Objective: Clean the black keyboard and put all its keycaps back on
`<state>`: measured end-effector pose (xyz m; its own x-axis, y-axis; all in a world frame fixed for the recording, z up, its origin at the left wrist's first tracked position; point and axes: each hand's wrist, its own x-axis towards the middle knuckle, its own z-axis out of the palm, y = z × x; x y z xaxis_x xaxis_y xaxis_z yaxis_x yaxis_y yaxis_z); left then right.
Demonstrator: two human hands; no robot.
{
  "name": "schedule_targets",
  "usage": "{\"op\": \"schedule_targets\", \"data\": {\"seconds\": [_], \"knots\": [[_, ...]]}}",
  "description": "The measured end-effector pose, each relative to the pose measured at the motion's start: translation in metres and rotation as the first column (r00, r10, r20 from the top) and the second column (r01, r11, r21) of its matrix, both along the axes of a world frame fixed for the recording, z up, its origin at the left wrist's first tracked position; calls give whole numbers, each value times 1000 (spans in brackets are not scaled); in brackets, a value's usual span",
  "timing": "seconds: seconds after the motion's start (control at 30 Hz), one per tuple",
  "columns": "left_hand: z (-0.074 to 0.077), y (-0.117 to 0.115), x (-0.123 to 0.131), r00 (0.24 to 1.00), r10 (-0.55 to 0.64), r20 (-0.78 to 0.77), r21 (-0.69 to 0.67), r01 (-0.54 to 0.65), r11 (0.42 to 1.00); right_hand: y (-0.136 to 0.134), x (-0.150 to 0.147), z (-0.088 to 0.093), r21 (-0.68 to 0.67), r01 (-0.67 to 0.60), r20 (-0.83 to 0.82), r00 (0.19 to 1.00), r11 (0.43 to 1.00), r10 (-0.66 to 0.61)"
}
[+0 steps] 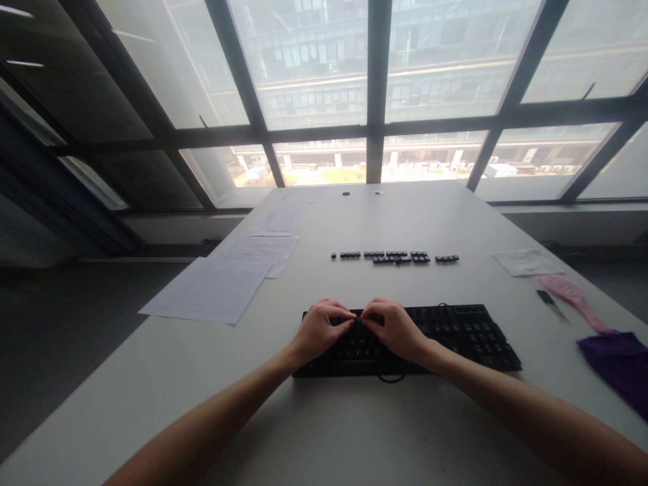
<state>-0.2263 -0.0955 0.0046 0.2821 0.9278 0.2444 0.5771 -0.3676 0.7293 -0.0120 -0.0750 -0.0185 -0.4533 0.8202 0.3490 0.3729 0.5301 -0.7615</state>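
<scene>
While the white table [324, 432] bears everything, my left hand [321, 327] and right hand [393, 327] sit fingertip-near over the black computer keyboard [468, 331].

The keyboard lies crosswise before me, probably so both hands reach it easily; handwritten-looking papers [212, 290] lie off left, likely clear of my elbows. At right, the purple cloth [615, 361] may be a pouch, contents unseen. Each thumb and forefinger curl into a pinch; whether they grip a key I cannot tell. Near the cloth rest a pink brush [567, 293] and black-handled tool [547, 297]. Beyond the keyboard, loose keycaps [396, 254] line up, presumably keeping their order.
</scene>
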Motion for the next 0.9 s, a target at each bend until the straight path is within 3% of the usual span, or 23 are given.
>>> {"op": "schedule_targets", "data": {"seconds": [0.5, 0.9], "knots": [[-16, -3, -1, 996, -21, -91, 122, 32, 992, -4, 0, -6, 81, -32, 14, 999, 996, 31], [-17, -4, 0, 991, -35, -129, 172, 57, 983, -6, -2, -12, 205, -67, 74, 996, 976, 52]]}}
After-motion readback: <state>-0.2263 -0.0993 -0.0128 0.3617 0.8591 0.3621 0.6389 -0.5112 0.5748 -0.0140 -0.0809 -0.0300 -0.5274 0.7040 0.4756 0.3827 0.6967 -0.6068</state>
